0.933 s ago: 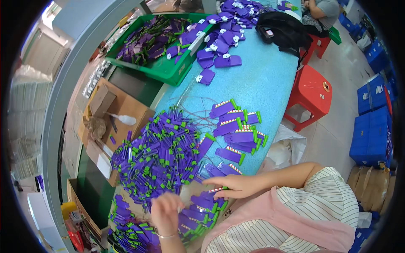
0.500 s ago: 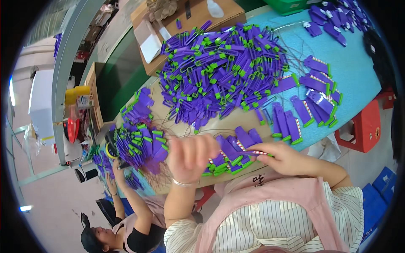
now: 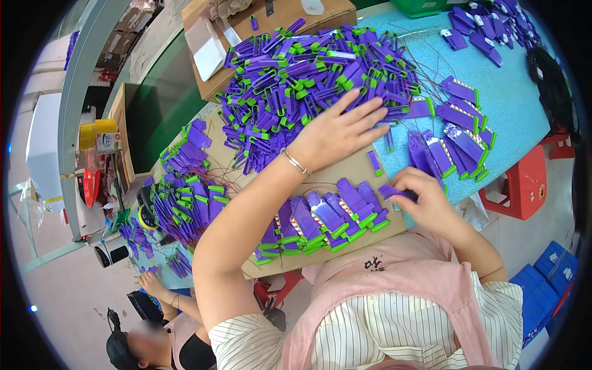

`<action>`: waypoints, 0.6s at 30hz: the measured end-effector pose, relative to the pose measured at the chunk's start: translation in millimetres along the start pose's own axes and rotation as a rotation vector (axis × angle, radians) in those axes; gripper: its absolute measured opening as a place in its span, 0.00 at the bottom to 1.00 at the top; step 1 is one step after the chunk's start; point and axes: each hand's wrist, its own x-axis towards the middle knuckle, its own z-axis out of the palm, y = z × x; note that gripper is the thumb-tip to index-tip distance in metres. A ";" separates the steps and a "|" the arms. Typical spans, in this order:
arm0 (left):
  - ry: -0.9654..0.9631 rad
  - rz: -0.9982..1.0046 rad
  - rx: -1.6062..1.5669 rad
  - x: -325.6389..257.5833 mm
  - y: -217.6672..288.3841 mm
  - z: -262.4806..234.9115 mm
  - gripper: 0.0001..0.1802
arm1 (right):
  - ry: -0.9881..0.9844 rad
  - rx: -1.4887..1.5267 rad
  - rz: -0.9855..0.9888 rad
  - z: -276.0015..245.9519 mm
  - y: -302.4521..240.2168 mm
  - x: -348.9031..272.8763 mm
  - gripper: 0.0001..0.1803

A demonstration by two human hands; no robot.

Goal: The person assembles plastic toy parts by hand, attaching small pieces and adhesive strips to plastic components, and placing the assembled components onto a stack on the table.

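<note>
My left hand (image 3: 338,132) is stretched out with its fingers spread, over the near right edge of a big heap of purple frame-shaped pieces with green ends (image 3: 277,92). It holds nothing that I can see. Between thumb and fingers my right hand (image 3: 424,196) pinches a small flat purple piece (image 3: 390,192); the rest of that piece is hidden by the hand. Just left of it, a row of flat purple pieces with green ends (image 3: 333,216) lies overlapped, some with red-and-white striped edges. One loose purple-and-green piece (image 3: 374,163) lies between my hands.
More striped purple pieces (image 3: 459,114) lie on the blue table covering (image 3: 518,92) at right. Wired purple bundles (image 3: 179,203) lie at left, near a co-worker's hand (image 3: 151,283). A cardboard box (image 3: 209,86), a green bin (image 3: 419,6) and a red stool (image 3: 515,185) stand around.
My left hand has swung from near the row of pieces, up and right to the heap, and its fingers have spread. My right hand has moved slightly up and right, away from the row.
</note>
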 end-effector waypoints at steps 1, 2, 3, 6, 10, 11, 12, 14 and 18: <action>-0.004 -0.013 0.037 5.0 -6.2 -2.4 0.22 | -0.004 0.014 0.053 -4.9 -0.3 0.3 0.08; -0.001 -0.018 0.033 7.4 -13.1 -4.1 0.21 | -0.012 0.028 0.101 -10.7 -2.6 0.8 0.08; 0.000 -0.024 0.029 8.4 -19.9 -5.0 0.20 | 0.007 -0.028 0.079 -13.3 -1.2 0.2 0.07; 0.045 -0.085 0.043 10.2 -34.4 -5.9 0.19 | -0.028 -0.026 0.069 -18.2 -11.3 9.7 0.07; 0.203 -0.266 -0.031 5.9 -58.5 -19.4 0.27 | -0.312 0.555 0.292 -1.0 -19.1 33.5 0.06; 0.221 -0.320 -0.061 1.5 -61.0 -25.9 0.32 | -0.319 0.544 0.262 8.3 -8.7 41.2 0.07; 0.239 -0.355 -0.052 -5.6 -63.4 -33.9 0.32 | -0.253 0.568 0.264 13.7 -8.1 50.5 0.07; 0.301 -0.404 -0.121 -27.6 -61.9 -48.9 0.28 | -0.194 0.581 0.232 17.5 6.5 72.6 0.17; 0.268 -0.713 -0.287 -91.2 -25.6 -79.7 0.16 | 0.017 0.529 0.245 10.7 4.8 104.1 0.10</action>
